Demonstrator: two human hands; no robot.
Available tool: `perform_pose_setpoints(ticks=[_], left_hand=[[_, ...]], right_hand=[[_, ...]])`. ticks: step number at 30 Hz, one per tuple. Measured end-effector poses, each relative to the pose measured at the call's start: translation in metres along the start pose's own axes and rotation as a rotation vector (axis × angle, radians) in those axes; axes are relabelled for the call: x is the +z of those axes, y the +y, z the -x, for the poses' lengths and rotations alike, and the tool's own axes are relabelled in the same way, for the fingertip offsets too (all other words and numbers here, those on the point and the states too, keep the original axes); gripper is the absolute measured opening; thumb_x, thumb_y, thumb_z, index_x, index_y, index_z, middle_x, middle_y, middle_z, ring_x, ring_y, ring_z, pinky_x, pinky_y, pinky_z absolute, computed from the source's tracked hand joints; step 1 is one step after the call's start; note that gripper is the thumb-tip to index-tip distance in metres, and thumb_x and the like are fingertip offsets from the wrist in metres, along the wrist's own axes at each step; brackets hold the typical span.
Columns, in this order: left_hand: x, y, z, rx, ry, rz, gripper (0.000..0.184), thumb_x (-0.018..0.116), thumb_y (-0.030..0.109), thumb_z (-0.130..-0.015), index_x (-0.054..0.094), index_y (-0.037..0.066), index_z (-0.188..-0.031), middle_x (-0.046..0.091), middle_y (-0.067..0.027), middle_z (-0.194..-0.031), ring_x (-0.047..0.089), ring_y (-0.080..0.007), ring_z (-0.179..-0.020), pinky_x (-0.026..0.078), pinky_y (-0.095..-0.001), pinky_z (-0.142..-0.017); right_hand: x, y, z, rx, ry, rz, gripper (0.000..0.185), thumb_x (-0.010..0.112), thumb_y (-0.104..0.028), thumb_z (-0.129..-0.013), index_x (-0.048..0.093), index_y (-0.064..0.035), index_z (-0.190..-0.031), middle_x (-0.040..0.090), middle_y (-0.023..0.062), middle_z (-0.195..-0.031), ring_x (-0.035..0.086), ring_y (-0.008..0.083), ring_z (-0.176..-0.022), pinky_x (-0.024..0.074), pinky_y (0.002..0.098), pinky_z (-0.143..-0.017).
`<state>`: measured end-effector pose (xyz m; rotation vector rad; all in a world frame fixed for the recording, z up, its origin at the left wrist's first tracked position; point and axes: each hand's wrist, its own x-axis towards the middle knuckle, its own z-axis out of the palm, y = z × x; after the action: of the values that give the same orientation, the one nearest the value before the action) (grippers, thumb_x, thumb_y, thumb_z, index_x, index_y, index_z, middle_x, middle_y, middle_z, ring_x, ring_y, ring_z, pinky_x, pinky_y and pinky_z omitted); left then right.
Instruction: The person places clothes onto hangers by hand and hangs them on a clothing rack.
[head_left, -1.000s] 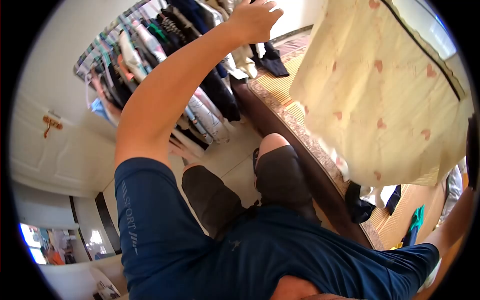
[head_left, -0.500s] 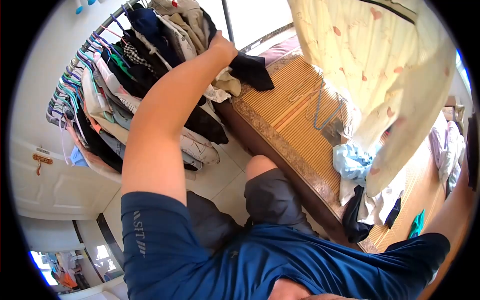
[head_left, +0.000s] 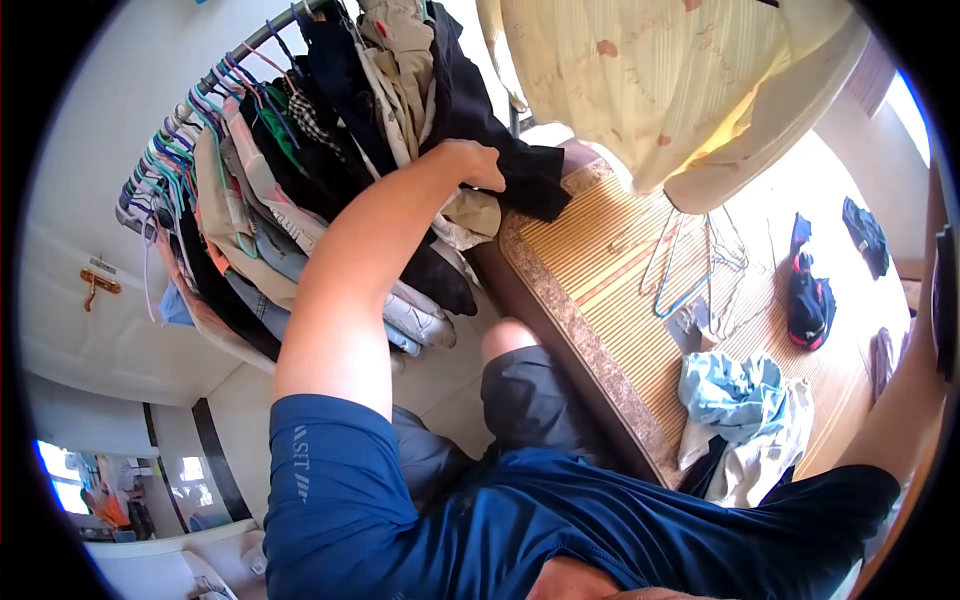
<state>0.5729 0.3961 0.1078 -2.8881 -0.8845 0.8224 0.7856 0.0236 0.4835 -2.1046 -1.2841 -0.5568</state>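
Observation:
At the right end of a clothes rack (head_left: 265, 38), my left hand (head_left: 472, 165) is closed on the side of a pair of black trousers (head_left: 470, 95). The trousers hang down, and their lower end spreads over the bed's corner. Some of my fingertips are hidden against the dark cloth. Beige trousers (head_left: 400, 35) and a dark navy garment (head_left: 335, 60) hang just left of them. My right arm (head_left: 905, 425) stretches out to the right edge, where its hand is out of view.
A bed with a bamboo mat (head_left: 590, 265) lies ahead, bearing wire hangers (head_left: 690, 270), a light blue garment (head_left: 735, 390), a white one (head_left: 765, 455) and dark clothes (head_left: 810, 295). A cream cloth with hearts (head_left: 640, 90) hangs over it. A white door (head_left: 100, 330) is at left.
My left hand has moved lower along the black trousers. The heart-patterned cloth has swung up and away, uncovering more of the mat and the dark clothes. The whole view has shifted slightly.

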Motion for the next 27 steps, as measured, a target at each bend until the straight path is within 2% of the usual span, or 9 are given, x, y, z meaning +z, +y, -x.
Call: perform_pose_setpoints(ticks=[4,6,12,15,16,19,20,22,27], left_hand=[[0.044,-0.021,-0.027,-0.103,0.097,-0.219,0.080,0.056,0.065,-0.093,0.052,0.010,-0.150,0.060,-0.0216,-0.144,0.056,-0.0439,-0.133,0.038,-0.0585,-0.114],[0.055,-0.031,-0.025,-0.145,0.057,-0.377,0.079,0.056,0.063,-0.092,0.052,0.009,-0.150,0.061,-0.0216,-0.143,0.056,-0.0439,-0.133,0.039,-0.0584,-0.113],[0.077,-0.051,-0.030,-0.240,0.152,-0.269,0.075,0.057,0.059,-0.092,0.054,0.009,-0.148,0.062,-0.0218,-0.140,0.057,-0.0439,-0.131,0.040,-0.0581,-0.112],[0.085,-0.052,-0.028,-0.237,0.176,-0.208,0.073,0.057,0.057,-0.092,0.055,0.009,-0.147,0.063,-0.0219,-0.139,0.058,-0.0439,-0.130,0.041,-0.0579,-0.111],[0.088,-0.053,-0.030,-0.227,0.183,-0.189,0.072,0.057,0.056,-0.091,0.055,0.009,-0.146,0.063,-0.0219,-0.139,0.058,-0.0438,-0.129,0.041,-0.0579,-0.111],[0.091,-0.054,-0.035,-0.200,0.201,-0.131,0.070,0.057,0.054,-0.091,0.056,0.009,-0.145,0.064,-0.0220,-0.137,0.059,-0.0438,-0.128,0.042,-0.0577,-0.110],[0.095,-0.051,-0.037,-0.192,0.205,-0.117,0.070,0.057,0.053,-0.091,0.057,0.009,-0.145,0.064,-0.0221,-0.137,0.059,-0.0438,-0.128,0.042,-0.0577,-0.110],[0.096,-0.053,-0.039,-0.169,0.214,-0.082,0.069,0.057,0.052,-0.091,0.057,0.009,-0.144,0.065,-0.0221,-0.136,0.059,-0.0438,-0.127,0.042,-0.0576,-0.110],[0.096,-0.059,-0.041,-0.122,0.229,-0.019,0.066,0.058,0.048,-0.090,0.059,0.008,-0.142,0.066,-0.0223,-0.134,0.061,-0.0438,-0.126,0.043,-0.0573,-0.109]], right_hand=[[0.013,0.001,-0.010,-0.023,-0.021,-0.011,0.040,0.083,-0.022,-0.088,0.075,0.0069,-0.113,0.075,0.0131,-0.102,0.068,0.0220,-0.089,0.0556,0.0346,-0.082],[0.022,-0.001,-0.014,-0.040,-0.030,-0.010,0.040,0.083,-0.022,-0.088,0.075,0.0068,-0.114,0.075,0.0131,-0.102,0.068,0.0220,-0.089,0.0555,0.0347,-0.083],[0.041,-0.002,-0.030,-0.079,-0.038,0.000,0.040,0.083,-0.023,-0.088,0.075,0.0066,-0.114,0.075,0.0130,-0.102,0.068,0.0221,-0.090,0.0552,0.0349,-0.085],[0.072,-0.001,-0.020,0.141,-0.331,-0.168,0.058,0.085,-0.037,-0.085,0.072,0.0001,-0.128,0.075,0.0149,-0.116,0.066,0.0226,-0.108,0.0412,0.0339,-0.111],[0.080,-0.005,-0.017,0.133,-0.329,-0.170,0.058,0.085,-0.037,-0.085,0.072,0.0001,-0.128,0.075,0.0149,-0.116,0.066,0.0226,-0.108,0.0412,0.0339,-0.111],[0.112,-0.062,0.014,0.285,-0.249,0.123,0.034,0.073,-0.024,-0.094,0.071,0.0043,-0.112,0.075,0.0149,-0.100,0.072,0.0237,-0.091,0.0570,0.0360,-0.079],[0.129,-0.033,0.001,0.274,-0.226,0.117,0.034,0.073,-0.024,-0.094,0.071,0.0043,-0.112,0.075,0.0149,-0.100,0.072,0.0237,-0.091,0.0570,0.0360,-0.079],[0.170,0.049,-0.048,0.053,-0.319,-0.158,0.052,0.067,-0.044,-0.100,0.065,0.0043,-0.119,0.067,0.0135,-0.117,0.068,0.0157,-0.091,0.0571,0.0317,-0.075],[0.212,0.009,-0.054,0.010,-0.334,-0.274,0.052,0.070,-0.042,-0.097,0.066,0.0084,-0.110,0.069,0.0137,-0.098,0.068,0.0166,-0.079,0.0564,0.0322,-0.067]])
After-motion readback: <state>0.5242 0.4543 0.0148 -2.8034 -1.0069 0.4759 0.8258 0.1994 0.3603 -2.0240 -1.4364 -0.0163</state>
